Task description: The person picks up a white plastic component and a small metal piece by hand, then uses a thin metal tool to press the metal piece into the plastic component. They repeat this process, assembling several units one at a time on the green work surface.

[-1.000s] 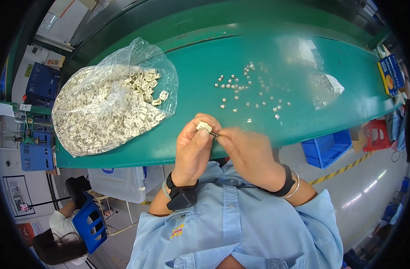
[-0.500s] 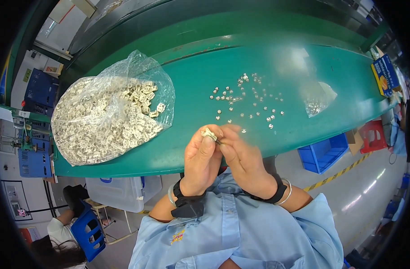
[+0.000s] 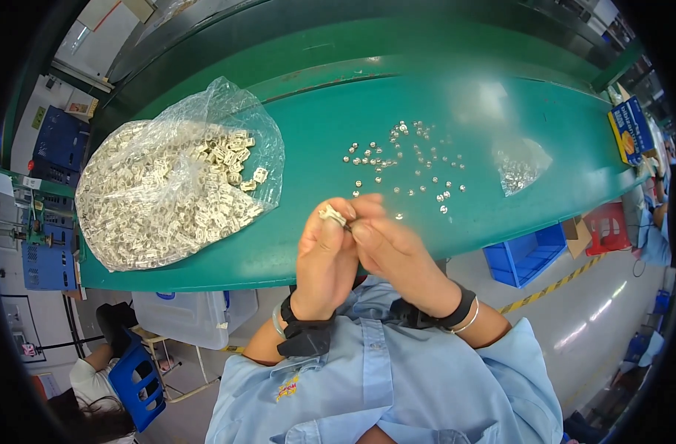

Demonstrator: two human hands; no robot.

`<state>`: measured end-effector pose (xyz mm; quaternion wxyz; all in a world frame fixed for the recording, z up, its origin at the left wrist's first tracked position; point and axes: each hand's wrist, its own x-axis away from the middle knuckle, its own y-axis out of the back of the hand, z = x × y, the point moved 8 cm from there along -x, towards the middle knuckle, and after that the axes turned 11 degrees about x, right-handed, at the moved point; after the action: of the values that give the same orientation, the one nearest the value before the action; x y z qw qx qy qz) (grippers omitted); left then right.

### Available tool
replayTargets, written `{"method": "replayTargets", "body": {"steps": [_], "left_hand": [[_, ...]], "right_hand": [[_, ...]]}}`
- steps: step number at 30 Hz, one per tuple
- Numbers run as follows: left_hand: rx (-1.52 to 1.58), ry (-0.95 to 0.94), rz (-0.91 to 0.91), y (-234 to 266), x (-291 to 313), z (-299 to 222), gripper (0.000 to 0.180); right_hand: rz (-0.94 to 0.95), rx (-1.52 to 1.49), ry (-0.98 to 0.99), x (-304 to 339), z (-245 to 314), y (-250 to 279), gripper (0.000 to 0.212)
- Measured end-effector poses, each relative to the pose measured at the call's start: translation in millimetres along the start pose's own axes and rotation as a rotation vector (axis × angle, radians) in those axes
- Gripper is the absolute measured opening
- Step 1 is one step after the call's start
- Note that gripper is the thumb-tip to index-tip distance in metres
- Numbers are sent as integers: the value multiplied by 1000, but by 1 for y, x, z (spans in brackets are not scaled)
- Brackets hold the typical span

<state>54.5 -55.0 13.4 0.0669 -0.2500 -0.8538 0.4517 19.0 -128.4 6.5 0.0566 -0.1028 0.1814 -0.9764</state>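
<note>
Above the near edge of the green table, my left hand (image 3: 323,259) pinches a small cream plastic part (image 3: 331,214) between thumb and fingers. My right hand (image 3: 406,263) meets it from the right, its thumb and fingers closed at the part's end. A tiny dark bit shows between the fingertips there; its kind is hidden. Beyond my hands, several small shiny metal pieces (image 3: 378,179) lie scattered on the table. To the left rests a large clear plastic bag (image 3: 260,126), its mouth spread, full of similar cream parts (image 3: 145,207).
A small clear bag (image 3: 523,166) with more metal pieces lies on the right of the green table (image 3: 315,148). Past the table's right edge are a blue bin (image 3: 526,255) and a red stool (image 3: 608,228). Below left stand a lidded clear box (image 3: 179,318) and a seated person (image 3: 93,385).
The whole view has shifted slightly. My two hands have moved a little left together, and the cream part has tilted between the fingers.
</note>
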Motion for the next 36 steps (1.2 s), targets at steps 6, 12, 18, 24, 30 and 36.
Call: {"method": "replayTargets", "body": {"steps": [6, 12, 18, 24, 30, 36], "left_hand": [[384, 72, 51, 29, -8, -6, 27], [383, 94, -52, 35, -3, -16, 26], [356, 157, -195, 38, 2, -10, 24], [506, 237, -54, 39, 4, 1, 22], [408, 246, -141, 38, 6, 5, 22], [296, 234, -51, 33, 7, 4, 21]], "right_hand": [[-207, 848, 538, 5, 44, 8, 16], [-248, 836, 515, 14, 63, 5, 14], [-349, 830, 606, 16, 68, 14, 13], [-269, 480, 337, 11, 45, 12, 13], [-299, 711, 585, 13, 46, 3, 16], [-399, 1085, 774, 20, 54, -3, 15]]}}
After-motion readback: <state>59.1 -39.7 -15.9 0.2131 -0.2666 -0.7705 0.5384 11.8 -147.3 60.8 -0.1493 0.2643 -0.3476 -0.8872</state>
